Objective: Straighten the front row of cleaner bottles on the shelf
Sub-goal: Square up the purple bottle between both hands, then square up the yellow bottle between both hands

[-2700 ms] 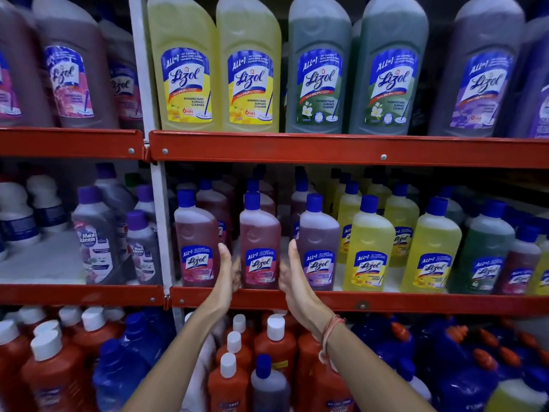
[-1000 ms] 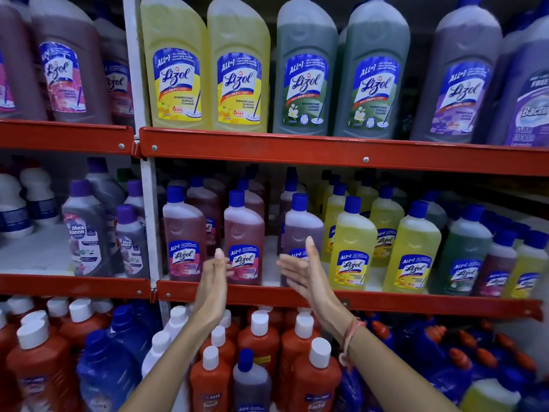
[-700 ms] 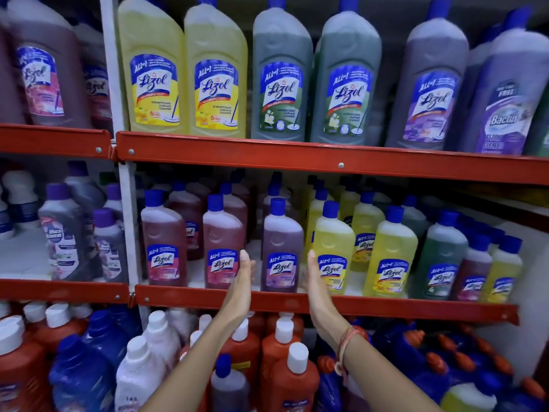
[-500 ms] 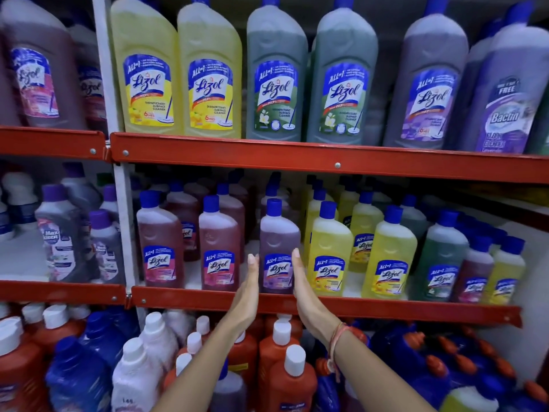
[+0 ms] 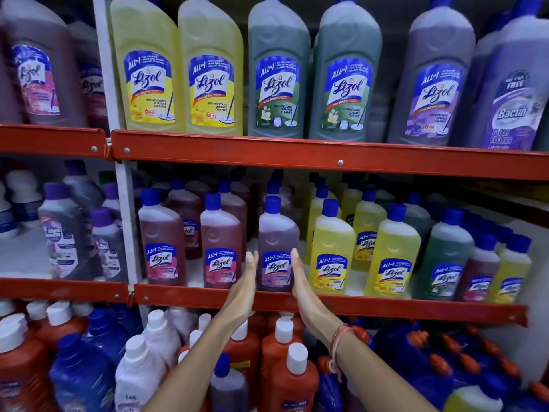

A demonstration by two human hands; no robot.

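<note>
On the middle shelf (image 5: 371, 307), the front row of cleaner bottles runs from two pink bottles (image 5: 162, 233) on the left to a purple bottle (image 5: 276, 233), two yellow bottles (image 5: 331, 242), a green bottle (image 5: 445, 251) and smaller ones at the right end. My left hand (image 5: 245, 288) is flat, fingers straight, against the purple bottle's left side. My right hand (image 5: 301, 288) is flat at its right side, fingertips overlapping the label's edge. Neither hand wraps around the bottle.
Large yellow, green and purple bottles stand on the red upper shelf (image 5: 297, 156). Orange, blue and white bottles (image 5: 285, 379) crowd the floor level under my forearms. A white upright post (image 5: 124, 221) divides off the left bay, which holds grey bottles (image 5: 64, 242).
Both hands have shifted right from the second pink bottle to the purple one and closed in until the palms flank it. The view has moved nearer to the shelf.
</note>
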